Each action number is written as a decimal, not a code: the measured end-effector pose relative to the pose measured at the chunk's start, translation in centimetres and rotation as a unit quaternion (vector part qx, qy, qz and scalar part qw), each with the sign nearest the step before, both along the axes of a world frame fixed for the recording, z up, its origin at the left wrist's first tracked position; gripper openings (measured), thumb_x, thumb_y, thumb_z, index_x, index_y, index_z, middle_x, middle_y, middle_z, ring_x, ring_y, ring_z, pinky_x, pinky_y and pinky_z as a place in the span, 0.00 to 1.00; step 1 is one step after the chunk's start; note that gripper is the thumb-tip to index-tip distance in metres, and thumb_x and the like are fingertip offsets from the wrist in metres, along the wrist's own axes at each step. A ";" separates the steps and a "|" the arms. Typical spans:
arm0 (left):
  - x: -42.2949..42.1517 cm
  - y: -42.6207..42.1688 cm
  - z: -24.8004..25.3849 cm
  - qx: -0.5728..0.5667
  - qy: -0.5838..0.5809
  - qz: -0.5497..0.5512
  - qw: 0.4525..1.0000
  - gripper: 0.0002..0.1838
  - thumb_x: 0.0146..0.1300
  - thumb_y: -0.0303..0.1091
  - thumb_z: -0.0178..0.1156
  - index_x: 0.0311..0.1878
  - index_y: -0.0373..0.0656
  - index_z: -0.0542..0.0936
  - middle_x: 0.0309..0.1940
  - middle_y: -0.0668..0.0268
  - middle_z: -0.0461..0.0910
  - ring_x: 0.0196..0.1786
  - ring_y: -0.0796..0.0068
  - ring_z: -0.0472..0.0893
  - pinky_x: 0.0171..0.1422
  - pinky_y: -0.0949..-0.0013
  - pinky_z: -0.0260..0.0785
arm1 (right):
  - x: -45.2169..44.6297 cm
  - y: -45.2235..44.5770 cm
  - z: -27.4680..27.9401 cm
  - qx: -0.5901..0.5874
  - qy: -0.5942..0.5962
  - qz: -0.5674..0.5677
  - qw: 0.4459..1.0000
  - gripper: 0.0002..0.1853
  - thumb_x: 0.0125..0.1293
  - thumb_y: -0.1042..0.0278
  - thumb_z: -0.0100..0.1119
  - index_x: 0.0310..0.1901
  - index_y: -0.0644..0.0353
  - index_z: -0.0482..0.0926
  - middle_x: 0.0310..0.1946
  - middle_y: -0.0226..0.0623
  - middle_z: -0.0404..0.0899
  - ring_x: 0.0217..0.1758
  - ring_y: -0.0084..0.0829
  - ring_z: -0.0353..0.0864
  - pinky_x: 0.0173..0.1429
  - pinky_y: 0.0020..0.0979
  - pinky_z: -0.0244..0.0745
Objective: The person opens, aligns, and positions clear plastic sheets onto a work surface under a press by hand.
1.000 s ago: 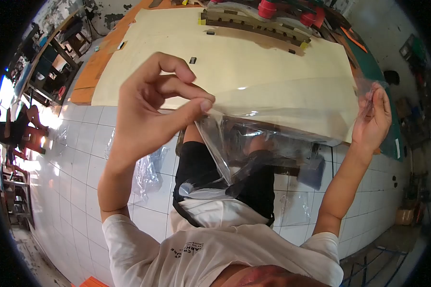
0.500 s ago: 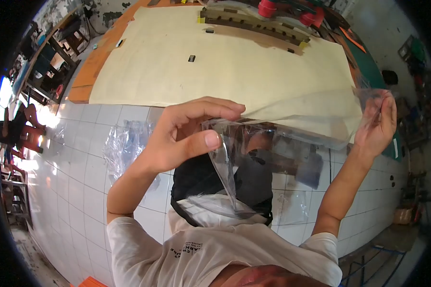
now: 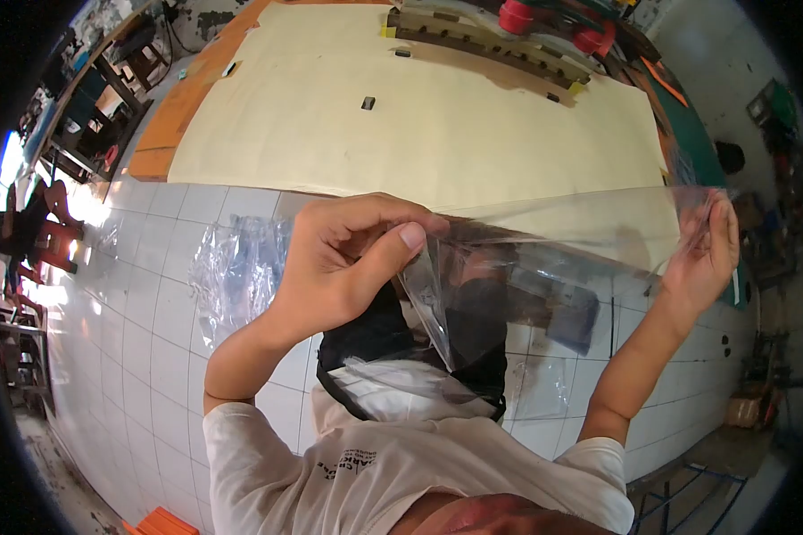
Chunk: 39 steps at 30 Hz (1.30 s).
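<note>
A clear plastic sheet (image 3: 553, 218) is stretched between my two hands, just in front of the table's near edge. My left hand (image 3: 352, 259) pinches its left end between thumb and fingers, and a folded flap hangs from there toward my lap. At the right, my right hand (image 3: 707, 245) is closed on the other end, with the film bunched about the fingers. Whether the sheet is a bag or a single layer I cannot tell. Through it the table edge and the floor show.
Pale yellow paper (image 3: 294, 116) covers the wooden table (image 3: 156, 160). On it lie a small black piece (image 3: 368, 103) and a long slotted bar (image 3: 482, 45). Red objects (image 3: 515, 16) stand behind. Crumpled clear plastic (image 3: 241, 276) lies on the tiled floor (image 3: 143, 294). An orange object (image 3: 162, 522) sits lower left.
My left thumb has closed against the fingers on the plastic and the hand has shifted slightly right. The upper edge of the sheet looks straighter and tauter. My right hand is slightly lower.
</note>
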<state>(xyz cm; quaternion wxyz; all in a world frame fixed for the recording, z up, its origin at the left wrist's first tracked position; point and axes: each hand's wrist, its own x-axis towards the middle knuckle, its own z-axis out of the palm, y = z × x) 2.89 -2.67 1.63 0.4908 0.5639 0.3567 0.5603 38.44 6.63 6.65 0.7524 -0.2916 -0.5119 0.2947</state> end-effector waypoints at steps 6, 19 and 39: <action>0.3 0.0 0.1 0.019 0.018 0.037 0.999 0.08 0.68 0.24 0.58 0.44 0.30 0.84 0.29 0.69 0.82 0.28 0.89 0.71 0.31 0.81 0.62 | 1.1 -0.2 -0.8 -0.043 -0.011 0.015 0.999 0.10 0.69 0.70 0.60 0.44 0.69 0.82 0.39 0.37 0.83 0.33 0.20 0.77 0.34 0.22 0.69; -0.9 0.2 1.8 -0.004 0.035 0.057 0.998 0.10 0.67 0.29 0.60 0.41 0.30 0.85 0.32 0.61 0.86 0.33 0.81 0.80 0.39 0.79 0.72 | -0.5 -0.8 -1.0 -0.112 0.007 -0.004 0.994 0.13 0.67 0.65 0.63 0.44 0.69 0.82 0.28 0.32 0.80 0.29 0.20 0.77 0.31 0.21 0.71; -4.3 1.5 0.1 0.033 0.068 0.134 0.988 0.13 0.68 0.31 0.55 0.39 0.27 0.81 0.35 0.53 0.84 0.40 0.62 0.85 0.51 0.62 0.76 | -4.4 -1.6 -1.5 -0.098 -0.096 -0.006 0.991 0.10 0.66 0.68 0.62 0.36 0.67 0.83 0.26 0.30 0.78 0.25 0.17 0.74 0.30 0.21 0.71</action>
